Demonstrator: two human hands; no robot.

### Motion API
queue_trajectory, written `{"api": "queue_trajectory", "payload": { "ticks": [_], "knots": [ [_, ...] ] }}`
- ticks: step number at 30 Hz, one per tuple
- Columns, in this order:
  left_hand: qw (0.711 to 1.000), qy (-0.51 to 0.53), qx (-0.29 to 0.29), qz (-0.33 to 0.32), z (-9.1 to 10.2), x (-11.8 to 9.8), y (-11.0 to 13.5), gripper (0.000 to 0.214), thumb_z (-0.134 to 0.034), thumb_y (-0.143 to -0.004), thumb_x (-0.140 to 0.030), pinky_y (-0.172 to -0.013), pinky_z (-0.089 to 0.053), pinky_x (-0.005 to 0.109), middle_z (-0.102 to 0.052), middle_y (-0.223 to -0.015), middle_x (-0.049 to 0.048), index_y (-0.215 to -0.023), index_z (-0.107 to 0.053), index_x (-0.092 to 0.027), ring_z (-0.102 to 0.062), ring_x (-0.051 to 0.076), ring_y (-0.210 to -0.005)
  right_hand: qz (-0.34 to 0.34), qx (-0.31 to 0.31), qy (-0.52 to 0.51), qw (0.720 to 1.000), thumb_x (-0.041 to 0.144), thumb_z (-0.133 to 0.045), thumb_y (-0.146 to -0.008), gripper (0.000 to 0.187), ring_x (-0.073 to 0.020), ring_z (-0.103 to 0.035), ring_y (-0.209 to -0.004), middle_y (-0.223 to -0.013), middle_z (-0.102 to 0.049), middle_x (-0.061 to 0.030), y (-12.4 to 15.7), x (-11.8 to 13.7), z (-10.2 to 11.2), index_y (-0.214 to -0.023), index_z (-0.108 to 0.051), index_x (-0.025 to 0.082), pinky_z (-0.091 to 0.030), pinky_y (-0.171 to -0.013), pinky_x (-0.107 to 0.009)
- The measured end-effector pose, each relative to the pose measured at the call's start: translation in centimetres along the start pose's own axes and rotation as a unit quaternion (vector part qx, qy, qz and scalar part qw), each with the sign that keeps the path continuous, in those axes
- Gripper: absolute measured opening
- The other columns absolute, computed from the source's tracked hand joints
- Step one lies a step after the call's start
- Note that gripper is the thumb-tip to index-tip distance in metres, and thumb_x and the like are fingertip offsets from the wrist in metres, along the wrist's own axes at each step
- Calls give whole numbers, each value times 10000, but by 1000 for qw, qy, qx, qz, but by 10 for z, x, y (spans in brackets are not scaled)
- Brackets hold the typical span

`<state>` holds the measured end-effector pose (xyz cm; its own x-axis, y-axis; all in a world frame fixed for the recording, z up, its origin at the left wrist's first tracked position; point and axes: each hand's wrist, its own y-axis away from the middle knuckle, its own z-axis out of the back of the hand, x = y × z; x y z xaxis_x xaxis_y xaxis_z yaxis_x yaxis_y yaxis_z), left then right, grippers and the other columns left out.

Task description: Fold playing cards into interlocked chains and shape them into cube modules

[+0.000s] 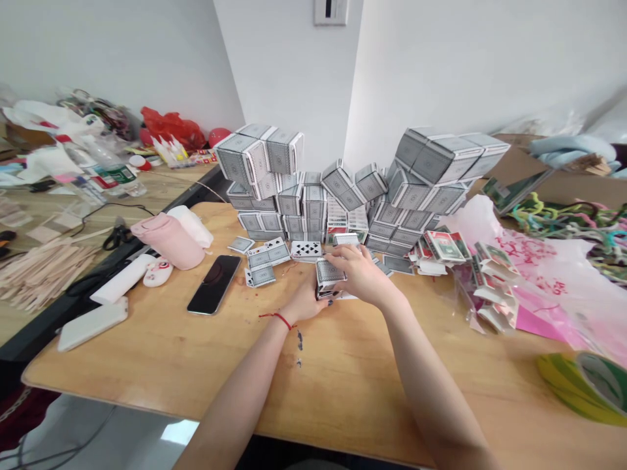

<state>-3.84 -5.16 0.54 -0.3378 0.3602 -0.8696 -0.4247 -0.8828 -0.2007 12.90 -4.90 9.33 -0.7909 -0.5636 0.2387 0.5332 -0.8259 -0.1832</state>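
Note:
Both my hands meet over a stack of playing cards (329,273) with grey patterned backs, near the middle of the wooden table (343,385). My left hand (308,301), a red string on its wrist, cups the stack from below and the left. My right hand (360,274) grips the stack from the top and right, fingers curled over it. Loose cards (267,256) lie fanned just left of the hands, one face up showing spades (306,249).
A wall of grey card boxes (343,189) stands behind the hands. A black phone (214,284), a pink pouch (169,240) and white items lie left. Opened card cartons (482,274) and a pink plastic bag (553,281) lie right. A green tape roll (588,385) sits near the right edge.

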Motion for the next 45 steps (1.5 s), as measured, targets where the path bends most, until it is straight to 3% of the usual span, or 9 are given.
{"api": "queue_trajectory", "payload": {
  "ticks": [11,22,29,32,36,38,40,43,45],
  "knots": [
    [999,-21,1,25,2,-5,0,576,-635,-655,-141,-888,-439,380,-521,-1178,93,-1176,-391,-182,-510,238,-1073,15,43,-6,999,242,-657,-694,533,-246,-427,-1098,-1116,-532,-92,3,7,3,-1201,-492,239,-193,-989,-523],
    [1000,-14,-9,21,3,-5,0,632,-647,-640,-148,-931,-392,400,-490,-1210,106,-1210,-376,-184,-470,256,-1121,-17,40,66,997,148,-623,-685,514,-275,-395,-1126,-1154,-513,-137,1,18,2,-1180,-497,207,-221,-966,-547],
    [983,177,44,-10,13,3,-3,728,-694,-638,-372,-940,-399,385,-448,-1292,140,-1248,-360,-155,-444,270,-1176,-16,42,57,997,158,-640,-676,541,-278,-391,-1138,-1154,-517,-142,0,19,-1,-1195,-489,184,-212,-981,-547],
    [972,233,27,19,13,7,-5,588,-602,-722,-420,-940,-399,366,-496,-1253,129,-1208,-423,-142,-467,249,-1156,-10,32,32,999,184,-636,-703,509,-273,-398,-1142,-1150,-527,-129,0,16,-1,-1192,-495,201,-237,-977,-535],
    [969,238,-7,70,10,8,-7,486,-612,-724,-362,-910,-415,366,-568,-1165,102,-1138,-487,-139,-518,231,-1083,18,-12,-38,999,263,-638,-724,514,-247,-392,-1175,-1236,-483,-94,2,2,3,-1212,-480,230,-295,-987,-452],
    [966,249,-7,71,10,6,-7,475,-630,-712,-322,-913,-413,364,-578,-1154,98,-1130,-499,-137,-523,226,-1076,-32,-65,-59,996,297,-623,-738,553,-245,-385,-1191,-1263,-464,-107,6,-10,7,-1251,-439,209,-330,-973,-414],
    [963,259,-6,68,11,4,-7,474,-644,-699,-291,-922,-409,362,-584,-1148,99,-1126,-510,-135,-525,226,-1076,-145,-108,-56,982,312,-625,-727,610,-274,-402,-1182,-1258,-467,-147,12,-24,11,-1274,-402,160,-362,-937,-418],
    [961,268,-8,66,13,2,-7,494,-664,-678,-279,-927,-409,361,-585,-1149,99,-1129,-519,-139,-530,228,-1071,-232,-52,-96,967,307,-674,-663,656,-253,-551,-994,-1144,-557,-135,20,-40,15,-1246,-412,157,-439,-811,-367],
    [961,271,-7,62,14,1,-7,502,-668,-676,-293,-928,-411,362,-584,-1153,99,-1132,-520,-143,-536,225,-1063,-233,12,-130,964,268,-684,-635,534,-211,-597,-863,-1013,-622,-86,22,-44,17,-1126,-498,167,-457,-729,-309]
  ]
}}
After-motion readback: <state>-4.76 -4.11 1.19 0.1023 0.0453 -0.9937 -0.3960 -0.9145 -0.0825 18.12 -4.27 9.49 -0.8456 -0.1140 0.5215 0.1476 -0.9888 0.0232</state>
